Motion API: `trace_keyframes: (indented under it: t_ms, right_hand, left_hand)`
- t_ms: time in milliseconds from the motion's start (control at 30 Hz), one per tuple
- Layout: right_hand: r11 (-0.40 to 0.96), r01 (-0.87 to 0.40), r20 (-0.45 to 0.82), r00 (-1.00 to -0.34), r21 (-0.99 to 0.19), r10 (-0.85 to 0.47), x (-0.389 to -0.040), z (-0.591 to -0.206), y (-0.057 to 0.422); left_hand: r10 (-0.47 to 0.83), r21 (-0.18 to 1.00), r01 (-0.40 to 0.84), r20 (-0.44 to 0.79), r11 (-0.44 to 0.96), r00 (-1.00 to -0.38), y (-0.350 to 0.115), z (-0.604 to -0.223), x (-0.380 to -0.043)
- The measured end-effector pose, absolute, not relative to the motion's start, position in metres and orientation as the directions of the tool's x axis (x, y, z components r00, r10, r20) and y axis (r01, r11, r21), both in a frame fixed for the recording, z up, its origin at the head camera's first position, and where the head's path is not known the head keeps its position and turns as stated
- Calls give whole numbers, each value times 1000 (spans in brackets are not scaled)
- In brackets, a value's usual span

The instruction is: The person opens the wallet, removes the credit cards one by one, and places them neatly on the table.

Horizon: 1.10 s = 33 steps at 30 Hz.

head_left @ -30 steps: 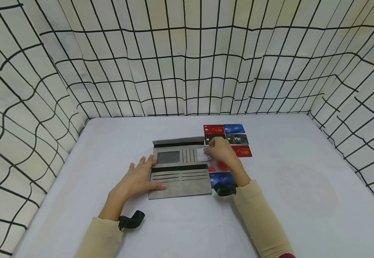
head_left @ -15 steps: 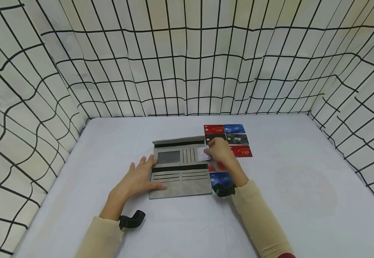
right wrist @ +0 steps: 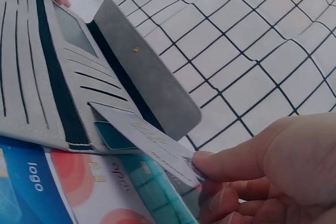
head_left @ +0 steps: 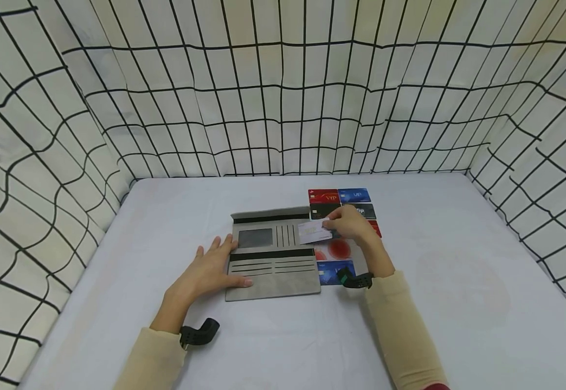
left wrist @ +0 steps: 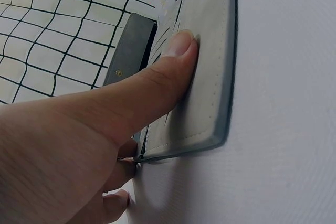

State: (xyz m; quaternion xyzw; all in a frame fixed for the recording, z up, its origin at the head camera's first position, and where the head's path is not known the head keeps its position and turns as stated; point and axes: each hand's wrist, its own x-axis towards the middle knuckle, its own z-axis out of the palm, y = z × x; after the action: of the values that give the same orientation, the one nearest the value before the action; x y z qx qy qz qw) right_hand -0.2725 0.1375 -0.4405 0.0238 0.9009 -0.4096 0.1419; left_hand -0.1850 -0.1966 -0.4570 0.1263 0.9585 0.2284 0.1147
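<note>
An unfolded grey wallet (head_left: 273, 281) lies on the table, with card slots and a dark clear window (head_left: 255, 238). My left hand (head_left: 207, 268) rests spread at its left edge; the thumb (left wrist: 176, 59) presses the lower panel. Between thumb and fingers my right hand (head_left: 353, 222) pinches the right end of a white card (right wrist: 149, 137), which lies slanted. In the right wrist view, the card's far end is at a slot on the wallet's right side. A teal edge (right wrist: 110, 135) shows just under it.
Right of the wallet lie several cards, including a red VIP card (head_left: 323, 195), a blue one (head_left: 354, 195), a white one with red circles (head_left: 339, 249) and a lower blue one (head_left: 329, 273). Black-grid netting (head_left: 283, 108) surrounds the table's back and sides.
My right hand has shifted right and slightly up, still pinching the white card, and more of the card now shows. The left hand and the wallet stay in place.
</note>
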Motion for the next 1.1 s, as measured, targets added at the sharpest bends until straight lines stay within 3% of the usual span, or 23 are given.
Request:
trace_keyframes:
  t_ms: [600, 1100]
  right_hand:
    - [642, 170, -296, -951, -748, -93, -273, -427, 182]
    - [634, 186, -318, -943, -751, -100, -273, -425, 180]
  left_hand:
    - [287, 474, 181, -160, 861, -944, -197, -459, -185]
    - [295, 479, 186, -163, 858, -941, -197, -463, -187]
